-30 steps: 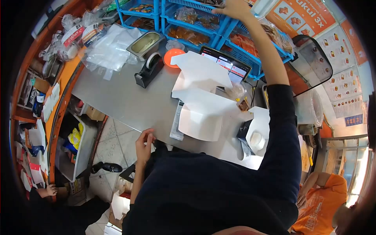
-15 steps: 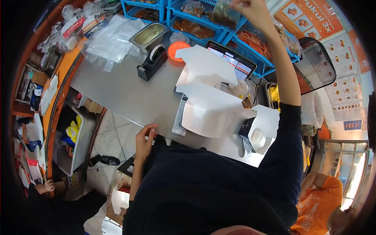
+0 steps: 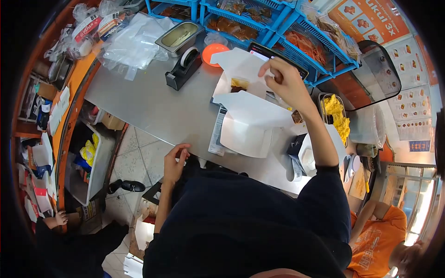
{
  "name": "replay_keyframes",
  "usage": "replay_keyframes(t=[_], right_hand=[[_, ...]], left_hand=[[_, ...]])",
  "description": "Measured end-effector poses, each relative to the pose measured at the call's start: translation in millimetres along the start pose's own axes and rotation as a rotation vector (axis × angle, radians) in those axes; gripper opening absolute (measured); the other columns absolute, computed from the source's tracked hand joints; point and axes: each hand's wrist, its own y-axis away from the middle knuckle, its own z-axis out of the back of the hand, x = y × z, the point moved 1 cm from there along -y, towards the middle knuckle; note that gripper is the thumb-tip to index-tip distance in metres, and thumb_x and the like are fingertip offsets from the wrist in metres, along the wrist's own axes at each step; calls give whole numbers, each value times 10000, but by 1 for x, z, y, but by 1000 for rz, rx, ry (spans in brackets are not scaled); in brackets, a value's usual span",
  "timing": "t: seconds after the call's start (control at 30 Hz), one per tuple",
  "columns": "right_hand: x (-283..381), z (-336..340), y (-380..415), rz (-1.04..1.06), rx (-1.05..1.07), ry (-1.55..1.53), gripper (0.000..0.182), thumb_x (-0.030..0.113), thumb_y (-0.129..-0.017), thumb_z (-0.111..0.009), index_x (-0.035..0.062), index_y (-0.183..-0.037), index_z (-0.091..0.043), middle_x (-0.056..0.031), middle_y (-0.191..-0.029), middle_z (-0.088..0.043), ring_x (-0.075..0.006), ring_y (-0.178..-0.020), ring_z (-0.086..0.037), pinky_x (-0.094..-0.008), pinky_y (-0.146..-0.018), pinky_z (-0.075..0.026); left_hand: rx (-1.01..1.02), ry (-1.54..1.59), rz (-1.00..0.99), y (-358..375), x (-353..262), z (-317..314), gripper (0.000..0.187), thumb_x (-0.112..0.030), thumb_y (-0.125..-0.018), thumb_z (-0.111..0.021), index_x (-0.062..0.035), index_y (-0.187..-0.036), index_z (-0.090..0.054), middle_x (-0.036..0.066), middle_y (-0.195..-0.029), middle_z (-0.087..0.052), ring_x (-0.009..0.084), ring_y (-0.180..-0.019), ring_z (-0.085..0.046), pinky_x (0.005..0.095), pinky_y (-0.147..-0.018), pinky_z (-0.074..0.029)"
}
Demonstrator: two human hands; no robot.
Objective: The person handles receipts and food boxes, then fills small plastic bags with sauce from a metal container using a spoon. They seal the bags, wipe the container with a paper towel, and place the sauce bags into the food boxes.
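A cramped food stall counter fills the view: a steel table (image 3: 153, 109) edged by an orange shelf, with blue wire baskets (image 3: 259, 21) of packed snacks along its far side. Going from the left, a heap of clear plastic bags (image 3: 132, 44) lies at the table's far corner, then a steel pan (image 3: 180, 36), a black tape dispenser (image 3: 183, 68) and an orange dish (image 3: 214, 52). At the near edge the left hand (image 3: 174, 166) rests with its fingers loosely curled over the table's lip, grasping nothing, well apart from the boxes. Further right stand two open white paper boxes: the far box (image 3: 241, 74), lid flung back, with a small brown food piece (image 3: 239, 84) lying in it, and the near box (image 3: 248, 127) just in front, its lid raised toward the far one. The right hand (image 3: 286, 83) hangs just over the right side of the far box, fingers pinched together; whether they grip something I cannot tell. The food piece lies to the left of those fingers, close by. The right hand is by far the nearer one. Right of it sits a tray of yellow crumbs (image 3: 337, 116)
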Motion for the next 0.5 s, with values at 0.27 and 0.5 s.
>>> replay_keyframes(t=[0.27, 0.5], right_hand=[[-6, -42, 66, 142, 149, -151, 150, -15, -774, -694, 41, -895, -626, -46, -810, -473, -145, -730, -500, -262, -572, -425], [-61, -74, 145, -651, 230, 210, 268, 239, -868, -639, -26, -884, -605, -153, -730, -635, -308, -710, -658, -415, -654, -506]], left_hand=[[39, -82, -21, 13, 5, -11, 173, -115, -936, -575, -38, -1066, -658, 74, -794, -656, 141, -713, -618, 278, -676, -496], [-50, -364, -96, -4, -33, -59, 535, -253, -826, -712, -100, -1289, -492, 105, -861, -675, 235, -725, -654, 353, -672, -508]])
